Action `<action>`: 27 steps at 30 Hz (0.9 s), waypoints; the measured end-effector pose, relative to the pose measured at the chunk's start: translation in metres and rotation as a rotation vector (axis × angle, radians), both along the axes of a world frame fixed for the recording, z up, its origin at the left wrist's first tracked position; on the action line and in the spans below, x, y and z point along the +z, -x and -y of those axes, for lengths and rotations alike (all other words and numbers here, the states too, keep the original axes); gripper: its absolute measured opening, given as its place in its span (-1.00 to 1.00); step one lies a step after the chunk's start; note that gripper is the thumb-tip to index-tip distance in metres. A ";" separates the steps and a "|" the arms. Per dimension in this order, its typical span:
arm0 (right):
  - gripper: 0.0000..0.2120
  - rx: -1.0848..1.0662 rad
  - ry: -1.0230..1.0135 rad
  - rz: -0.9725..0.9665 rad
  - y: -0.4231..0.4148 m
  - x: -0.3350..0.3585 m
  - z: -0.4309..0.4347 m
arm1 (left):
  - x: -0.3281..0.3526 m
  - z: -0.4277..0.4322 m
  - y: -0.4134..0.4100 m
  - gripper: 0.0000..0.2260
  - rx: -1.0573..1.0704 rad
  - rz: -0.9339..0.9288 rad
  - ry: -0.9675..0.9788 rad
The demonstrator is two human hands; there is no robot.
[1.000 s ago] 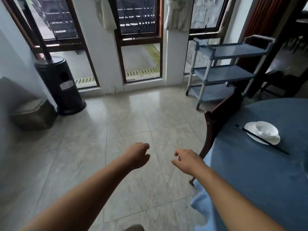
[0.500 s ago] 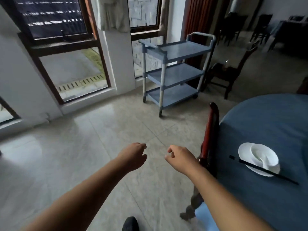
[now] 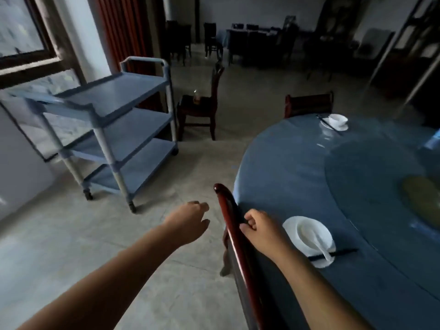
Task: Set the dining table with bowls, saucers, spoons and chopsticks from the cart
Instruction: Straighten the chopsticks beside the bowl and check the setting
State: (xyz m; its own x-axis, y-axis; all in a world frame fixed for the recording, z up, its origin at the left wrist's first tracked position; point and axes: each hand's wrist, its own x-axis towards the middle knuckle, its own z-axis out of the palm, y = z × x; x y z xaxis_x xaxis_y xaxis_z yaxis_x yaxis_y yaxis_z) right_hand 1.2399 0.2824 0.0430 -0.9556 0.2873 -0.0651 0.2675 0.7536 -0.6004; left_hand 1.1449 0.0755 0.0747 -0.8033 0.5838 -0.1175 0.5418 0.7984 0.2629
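Observation:
The blue three-shelf cart (image 3: 114, 96) stands at left, and its shelves look bare. On the round table with a blue cloth (image 3: 281, 167), a near setting has a white saucer (image 3: 291, 228) holding a bowl (image 3: 314, 236) and a spoon (image 3: 327, 254), with black chopsticks (image 3: 342, 252) laid across. A second bowl and saucer (image 3: 336, 120) with chopsticks sits at the far edge. My left hand (image 3: 190, 222) hangs over the floor, loosely curled and holding nothing. My right hand (image 3: 260, 228) is just beyond a chair's top rail, loosely curled, with nothing in it.
A red wooden chair back (image 3: 229, 217) stands between me and the table. Another chair (image 3: 308, 104) is at the table's far side. A dark chair (image 3: 202, 103) with a small bottle on its seat stands beside the cart. A glass turntable (image 3: 371, 186) covers the table's middle.
The view has swung right: the window is almost out of view, the cart now sits at left and more of the table shows. Both hands stay out in front, holding nothing.

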 end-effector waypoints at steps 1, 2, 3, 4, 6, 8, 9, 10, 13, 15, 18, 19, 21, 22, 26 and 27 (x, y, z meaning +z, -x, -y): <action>-0.78 -0.037 -0.007 0.020 0.006 -0.004 -0.015 | -0.002 -0.018 0.015 -0.64 -0.041 -0.009 -0.014; -0.76 -0.080 -0.006 0.037 0.010 -0.009 -0.030 | -0.005 -0.036 0.029 -0.66 -0.085 -0.012 -0.015; -0.74 -0.127 -0.003 0.040 0.011 -0.013 -0.043 | -0.006 -0.054 0.042 -0.70 -0.131 -0.009 -0.012; -0.72 -0.178 -0.001 0.041 0.009 -0.017 -0.055 | -0.008 -0.073 0.052 -0.73 -0.172 0.005 0.003; -0.71 -0.279 0.021 0.051 0.001 -0.022 -0.076 | -0.012 -0.110 0.067 -0.76 -0.263 0.022 0.048; -0.68 -0.373 0.036 0.087 -0.014 -0.027 -0.095 | -0.019 -0.146 0.075 -0.74 -0.365 0.038 0.094; -0.66 -0.417 0.036 0.116 -0.023 -0.030 -0.104 | -0.025 -0.164 0.078 -0.73 -0.421 0.054 0.109; -0.65 -0.457 0.020 0.150 -0.031 -0.033 -0.112 | -0.031 -0.183 0.080 -0.72 -0.482 0.069 0.120; -0.62 -0.615 -0.062 0.221 -0.057 -0.045 -0.137 | -0.053 -0.240 0.081 -0.67 -0.624 0.122 0.137; -0.64 -0.738 -0.069 0.242 -0.072 -0.054 -0.146 | -0.068 -0.277 0.079 -0.63 -0.701 0.153 0.159; -0.63 -0.877 -0.035 0.275 -0.085 -0.067 -0.150 | -0.089 -0.322 0.073 -0.55 -0.832 0.201 0.202; -0.61 -0.927 0.010 0.280 -0.087 -0.071 -0.149 | -0.096 -0.331 0.071 -0.52 -0.867 0.238 0.195; -0.57 -1.017 0.120 0.271 -0.088 -0.080 -0.150 | -0.110 -0.346 0.070 -0.47 -0.900 0.324 0.152; -0.57 -1.058 0.180 0.256 -0.087 -0.085 -0.150 | -0.117 -0.352 0.070 -0.44 -0.897 0.370 0.139; -0.65 -1.230 0.321 0.222 -0.077 -0.104 -0.152 | -0.140 -0.367 0.072 -0.33 -0.824 0.604 0.087; -0.68 -1.256 0.338 0.214 -0.075 -0.108 -0.151 | -0.144 -0.368 0.072 -0.33 -0.806 0.669 0.069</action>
